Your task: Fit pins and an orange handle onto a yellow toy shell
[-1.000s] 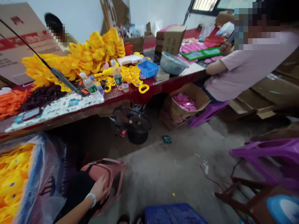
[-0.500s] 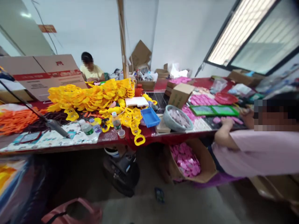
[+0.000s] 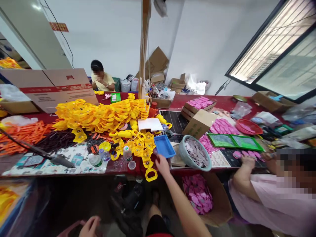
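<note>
My right hand (image 3: 162, 165) reaches to the table's front edge, its fingers stretched toward the near left corner of a blue plastic tray (image 3: 165, 146). Whether the fingertips touch the tray I cannot tell; no held object shows. Just left of this hand, a chain of yellow plastic parts (image 3: 147, 162) hangs over the edge, ending in a yellow ring handle (image 3: 151, 174). Low at the bottom edge, my left hand (image 3: 90, 227) is partly cut off, fingers apart, beside the pink chair back (image 3: 71, 228).
A large heap of yellow parts (image 3: 98, 113) covers the table's left middle, with orange strips (image 3: 22, 136) beyond. Bottles (image 3: 127, 153) stand near the front. At right are a bowl of pieces (image 3: 195, 153), a carton of pink parts (image 3: 217, 200) and a co-worker (image 3: 269, 194). A black bag (image 3: 125, 204) sits below.
Both my hands and forearms have come into view, the right one at the blue tray. My view has shifted, so the table sits lower; the pink chair is now mostly out of frame.
</note>
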Motion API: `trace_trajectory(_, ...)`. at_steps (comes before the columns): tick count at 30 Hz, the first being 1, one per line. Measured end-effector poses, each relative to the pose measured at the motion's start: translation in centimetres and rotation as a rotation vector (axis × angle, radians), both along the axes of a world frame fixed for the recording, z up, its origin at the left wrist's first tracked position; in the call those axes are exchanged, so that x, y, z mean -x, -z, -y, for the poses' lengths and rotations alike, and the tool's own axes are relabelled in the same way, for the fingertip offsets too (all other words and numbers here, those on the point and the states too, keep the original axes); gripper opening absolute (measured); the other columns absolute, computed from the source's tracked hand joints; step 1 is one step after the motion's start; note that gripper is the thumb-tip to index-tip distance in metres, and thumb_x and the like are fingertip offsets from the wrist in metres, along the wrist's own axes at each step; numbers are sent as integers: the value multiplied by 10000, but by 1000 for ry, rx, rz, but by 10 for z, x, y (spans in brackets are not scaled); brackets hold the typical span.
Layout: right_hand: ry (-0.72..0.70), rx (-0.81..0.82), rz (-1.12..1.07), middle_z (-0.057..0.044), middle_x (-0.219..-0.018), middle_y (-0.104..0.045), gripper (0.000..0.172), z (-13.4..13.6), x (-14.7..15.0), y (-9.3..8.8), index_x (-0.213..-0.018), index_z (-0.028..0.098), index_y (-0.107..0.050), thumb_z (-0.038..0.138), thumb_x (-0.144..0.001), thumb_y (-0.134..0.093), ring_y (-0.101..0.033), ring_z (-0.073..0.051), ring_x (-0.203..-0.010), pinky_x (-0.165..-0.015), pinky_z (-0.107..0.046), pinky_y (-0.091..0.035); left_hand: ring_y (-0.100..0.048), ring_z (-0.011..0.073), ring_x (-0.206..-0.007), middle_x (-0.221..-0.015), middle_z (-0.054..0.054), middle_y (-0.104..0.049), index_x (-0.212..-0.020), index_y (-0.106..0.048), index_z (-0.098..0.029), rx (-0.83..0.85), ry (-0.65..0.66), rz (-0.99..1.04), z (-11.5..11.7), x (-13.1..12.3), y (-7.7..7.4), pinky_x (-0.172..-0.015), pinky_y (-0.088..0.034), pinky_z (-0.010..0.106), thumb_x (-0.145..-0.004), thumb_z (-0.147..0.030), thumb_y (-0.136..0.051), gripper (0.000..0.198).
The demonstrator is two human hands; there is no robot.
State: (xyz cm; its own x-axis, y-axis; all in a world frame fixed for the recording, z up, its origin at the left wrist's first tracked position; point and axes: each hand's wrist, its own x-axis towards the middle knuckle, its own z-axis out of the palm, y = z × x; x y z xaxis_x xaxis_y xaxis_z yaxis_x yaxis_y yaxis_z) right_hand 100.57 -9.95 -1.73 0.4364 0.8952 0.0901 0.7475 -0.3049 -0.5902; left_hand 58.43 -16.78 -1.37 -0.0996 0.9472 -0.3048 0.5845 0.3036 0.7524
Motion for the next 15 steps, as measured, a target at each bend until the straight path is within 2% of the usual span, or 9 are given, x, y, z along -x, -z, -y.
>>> trace_trajectory(3, -88, 44, 171, -89, -1182, -569, 271, -112, -64, -19, -1155, 152, -577, 324, -945, -581, -554, -231, -1095, -954, -457, -476, -622, 217, -680, -633, 12, -631, -631, -629, -187, 47, 143, 96, -41, -72, 17, -673, -512, 302, -729, -705, -562, 532)
trace_trajectory(5, -131, 79, 269, -103, -1263, -524, 308, -171, -92, -18, -1205, 156, -555, 317, -944, -580, -508, -259, -1170, -994, -493, -442, -610, 204, -662, -624, 2, -628, -659, -645, -186, 86, 176, 116, -66, -127, 34, -679, -497, 296, -724, -654, -600, 474)
trace_trajectory(7, -187, 122, 352, -116, -1367, -444, 386, -214, -108, -9, -1281, 165, -510, 307, -933, -596, -424, -301, -1266, -1049, -554, -372, -616, 181, -667, -664, 5, -643, -712, -645, -163, 152, 142, 99, -81, -176, 52, -709, -497, 308, -790, -520, -640, 365)
trace_trajectory(9, -264, 173, 416, -121, -1452, -349, 485, -241, -116, 6, -1353, 182, -450, 302, -915, -621, -324, -338, -1339, -1089, -609, -287, -637, 173, -742, -767, 20, -665, -806, -638, -138, 220, 66, 66, -86, -211, 68, -777, -508, 339, -874, -406, -621, 278)
trace_trajectory(11, -346, 221, 464, -121, -1497, -277, 563, -257, -118, 20, -1401, 198, -397, 308, -903, -637, -254, -358, -1374, -1105, -630, -237, -645, 175, -824, -862, 32, -669, -890, -629, -127, 285, -1, 40, -84, -232, 78, -836, -511, 370, -918, -336, -598, 213)
trace_trajectory(15, -472, 254, 538, -124, -1540, -185, 644, -274, -111, 36, -1455, 208, -315, 325, -906, -631, -181, -365, -1403, -1126, -625, -185, -642, 170, -829, -860, 25, -657, -894, -627, -121, 393, -65, 30, -79, -246, 85, -849, -520, 384, -920, -269, -612, 151)
